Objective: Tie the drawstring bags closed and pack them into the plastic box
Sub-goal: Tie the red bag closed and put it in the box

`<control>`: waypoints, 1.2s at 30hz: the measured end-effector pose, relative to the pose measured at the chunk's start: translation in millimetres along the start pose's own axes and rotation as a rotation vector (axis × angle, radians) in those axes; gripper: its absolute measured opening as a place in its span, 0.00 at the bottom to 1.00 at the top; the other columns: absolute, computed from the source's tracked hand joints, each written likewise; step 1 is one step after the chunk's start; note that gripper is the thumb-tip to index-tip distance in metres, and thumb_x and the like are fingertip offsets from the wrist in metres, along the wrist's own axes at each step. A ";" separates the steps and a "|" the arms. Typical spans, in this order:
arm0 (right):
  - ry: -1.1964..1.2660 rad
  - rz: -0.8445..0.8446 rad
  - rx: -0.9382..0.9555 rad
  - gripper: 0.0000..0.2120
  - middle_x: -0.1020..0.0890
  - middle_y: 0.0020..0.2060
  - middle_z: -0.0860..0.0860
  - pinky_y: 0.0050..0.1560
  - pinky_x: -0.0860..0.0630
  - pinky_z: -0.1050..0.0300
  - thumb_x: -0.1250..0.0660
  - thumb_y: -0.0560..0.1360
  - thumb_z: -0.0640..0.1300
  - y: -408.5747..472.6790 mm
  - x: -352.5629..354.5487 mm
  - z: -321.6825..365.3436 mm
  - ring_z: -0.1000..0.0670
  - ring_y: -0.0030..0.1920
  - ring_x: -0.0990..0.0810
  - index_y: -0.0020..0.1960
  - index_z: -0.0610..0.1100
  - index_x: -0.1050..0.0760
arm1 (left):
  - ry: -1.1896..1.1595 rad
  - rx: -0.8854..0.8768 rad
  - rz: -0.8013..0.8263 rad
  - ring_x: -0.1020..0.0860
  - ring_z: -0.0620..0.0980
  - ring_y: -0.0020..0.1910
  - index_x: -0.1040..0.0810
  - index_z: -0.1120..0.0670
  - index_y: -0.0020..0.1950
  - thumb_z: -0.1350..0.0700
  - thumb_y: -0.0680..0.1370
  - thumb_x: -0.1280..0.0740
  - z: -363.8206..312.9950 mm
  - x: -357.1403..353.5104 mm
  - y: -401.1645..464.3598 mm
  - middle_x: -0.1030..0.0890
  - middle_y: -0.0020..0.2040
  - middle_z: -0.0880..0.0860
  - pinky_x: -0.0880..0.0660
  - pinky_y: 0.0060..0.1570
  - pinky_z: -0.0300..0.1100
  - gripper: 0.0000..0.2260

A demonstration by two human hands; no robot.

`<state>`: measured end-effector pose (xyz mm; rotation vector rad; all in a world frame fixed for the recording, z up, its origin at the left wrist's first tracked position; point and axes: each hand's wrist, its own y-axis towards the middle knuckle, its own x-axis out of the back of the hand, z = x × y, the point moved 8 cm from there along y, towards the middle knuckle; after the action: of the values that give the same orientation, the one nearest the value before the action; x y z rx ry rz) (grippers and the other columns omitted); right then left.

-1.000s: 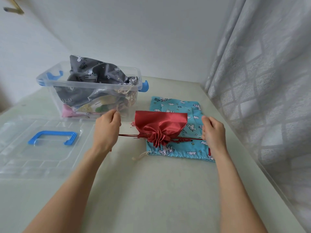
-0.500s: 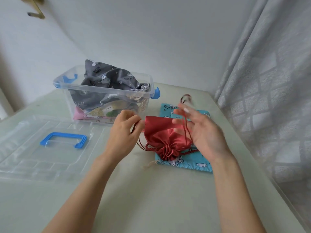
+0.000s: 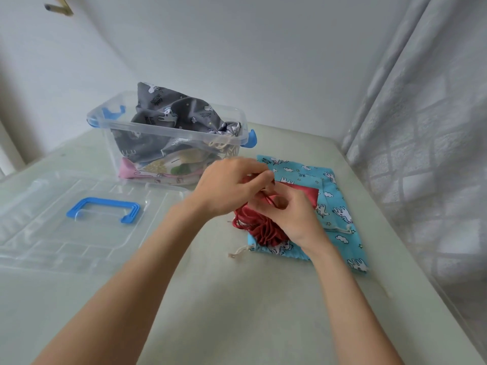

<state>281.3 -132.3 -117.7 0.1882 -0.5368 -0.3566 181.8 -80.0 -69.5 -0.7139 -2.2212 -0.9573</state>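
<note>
Over blue unicorn bag (image 3: pixel 340 206) on table (image 3: pixel 237 299), red satin bag (image 3: pixel 261 227) lies cinched. Your left hand (image 3: pixel 232 185) and right hand (image 3: pixel 292 214) both pinch red cord (image 3: pixel 267 197), fingers curled. Keep cord taut, snug knot against gathers, then drop into plastic box (image 3: pixel 168 133).

The grey bag (image 3: pixel 168 119) has small print, too blurred to read.

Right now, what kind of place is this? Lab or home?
Likely a home room, not a lab. A pale table sits in a corner between a plain white wall and a patterned curtain. On it are a household storage box and printed fabric bags, like the blue one.
</note>
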 end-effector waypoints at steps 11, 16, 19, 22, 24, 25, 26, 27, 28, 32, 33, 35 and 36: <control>0.424 -0.040 -0.183 0.09 0.22 0.33 0.49 0.19 0.43 0.65 0.40 0.79 0.40 -3.5 16.3 -17.2 0.56 0.21 0.35 0.44 0.40 0.24 | -0.140 -0.047 -0.419 0.22 0.44 0.43 0.22 0.54 0.51 0.61 0.76 0.35 28.4 6.6 -11.2 0.20 0.45 0.48 0.26 0.46 0.39 0.06; 0.439 -0.018 -0.191 0.09 0.25 0.24 0.55 0.19 0.43 0.65 0.41 0.80 0.41 -10.0 16.7 -13.0 0.57 0.19 0.37 0.46 0.39 0.25 | -0.463 -0.025 -0.154 0.20 0.43 0.43 0.22 0.56 0.45 0.63 0.72 0.38 14.5 -15.5 -12.4 0.17 0.43 0.48 0.25 0.46 0.33 0.07; 0.406 -0.007 -0.175 0.09 0.25 0.22 0.56 0.20 0.43 0.64 0.42 0.80 0.40 -12.9 17.5 -10.9 0.57 0.20 0.37 0.46 0.39 0.25 | -0.359 -0.073 -0.104 0.23 0.43 0.41 0.22 0.51 0.47 0.61 0.70 0.36 14.5 -18.1 -13.1 0.18 0.43 0.48 0.27 0.43 0.33 0.09; 0.400 0.026 -0.157 0.09 0.22 0.30 0.51 0.21 0.43 0.63 0.41 0.79 0.38 -14.5 15.9 -8.5 0.55 0.22 0.36 0.45 0.39 0.24 | -0.219 -0.096 -0.010 0.26 0.39 0.44 0.24 0.43 0.51 0.55 0.69 0.36 16.4 -28.5 -14.2 0.22 0.43 0.39 0.29 0.45 0.33 0.12; 0.386 0.042 -0.147 0.08 0.22 0.33 0.49 0.21 0.43 0.63 0.41 0.79 0.38 -15.5 15.0 -7.7 0.55 0.23 0.36 0.46 0.40 0.24 | -0.118 -0.109 0.023 0.27 0.37 0.45 0.24 0.44 0.53 0.49 0.70 0.38 18.3 -34.5 -14.1 0.24 0.42 0.35 0.28 0.46 0.36 0.12; 0.379 0.031 -0.143 0.08 0.21 0.34 0.49 0.21 0.42 0.63 0.41 0.79 0.38 -15.6 15.3 -7.8 0.55 0.23 0.36 0.46 0.40 0.23 | -0.078 -0.097 0.014 0.27 0.37 0.43 0.23 0.45 0.53 0.46 0.72 0.39 21.5 -33.8 -13.7 0.23 0.40 0.36 0.28 0.45 0.38 0.12; 0.369 0.000 -0.142 0.08 0.21 0.34 0.49 0.21 0.42 0.64 0.40 0.79 0.38 -15.7 18.0 -9.2 0.55 0.23 0.36 0.46 0.41 0.23 | -0.057 -0.075 -0.007 0.26 0.37 0.41 0.22 0.47 0.52 0.45 0.73 0.39 24.9 -30.8 -12.8 0.23 0.38 0.37 0.27 0.44 0.40 0.12; 0.356 -0.049 -0.144 0.07 0.20 0.35 0.50 0.21 0.42 0.64 0.40 0.79 0.38 -15.5 22.4 -12.1 0.55 0.23 0.36 0.47 0.42 0.23 | -0.049 -0.055 -0.037 0.26 0.38 0.39 0.20 0.47 0.50 0.45 0.74 0.38 27.6 -26.1 -12.0 0.22 0.36 0.38 0.27 0.42 0.42 0.11; 0.342 -0.105 -0.148 0.07 0.19 0.35 0.50 0.21 0.42 0.64 0.39 0.78 0.38 -16.1 27.7 -14.8 0.55 0.22 0.36 0.46 0.43 0.22 | -0.054 -0.041 -0.064 0.24 0.40 0.37 0.19 0.47 0.48 0.45 0.74 0.38 29.1 -20.5 -11.7 0.21 0.35 0.40 0.27 0.41 0.42 0.11; 0.370 -0.232 -0.131 0.04 0.21 0.28 0.53 0.23 0.35 0.64 0.36 0.77 0.35 -19.1 42.4 -18.0 0.56 0.23 0.32 0.47 0.41 0.23 | -0.487 0.033 0.113 0.22 0.46 0.27 0.18 0.54 0.40 0.47 0.74 0.31 15.5 -17.9 -15.7 0.20 0.28 0.49 0.29 0.30 0.34 0.11; 0.409 -0.233 -0.135 0.04 0.21 0.27 0.55 0.25 0.33 0.64 0.36 0.76 0.35 -19.6 43.4 -17.3 0.56 0.24 0.30 0.47 0.40 0.23 | -0.583 0.051 0.245 0.23 0.46 0.25 0.18 0.56 0.40 0.49 0.75 0.33 7.3 -25.4 -18.9 0.21 0.28 0.50 0.31 0.27 0.34 0.12; 0.509 -0.206 -0.149 0.06 0.19 0.31 0.54 0.27 0.31 0.65 0.37 0.76 0.34 -19.2 40.6 -15.4 0.57 0.27 0.26 0.46 0.41 0.22 | -0.593 0.048 0.451 0.23 0.46 0.26 0.17 0.57 0.41 0.48 0.77 0.37 -6.4 -39.7 -27.9 0.21 0.29 0.51 0.31 0.26 0.37 0.16; 0.554 -0.183 -0.148 0.07 0.19 0.32 0.53 0.28 0.30 0.66 0.38 0.76 0.33 -19.1 38.8 -13.8 0.57 0.29 0.25 0.45 0.41 0.22 | -0.572 0.056 0.465 0.22 0.47 0.27 0.17 0.57 0.41 0.47 0.76 0.39 -6.5 -43.5 -28.5 0.20 0.29 0.51 0.30 0.27 0.38 0.18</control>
<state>314.2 -163.4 -116.4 0.1834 0.0547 -0.4983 193.8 -112.0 -109.2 -1.5453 -2.3591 -0.4898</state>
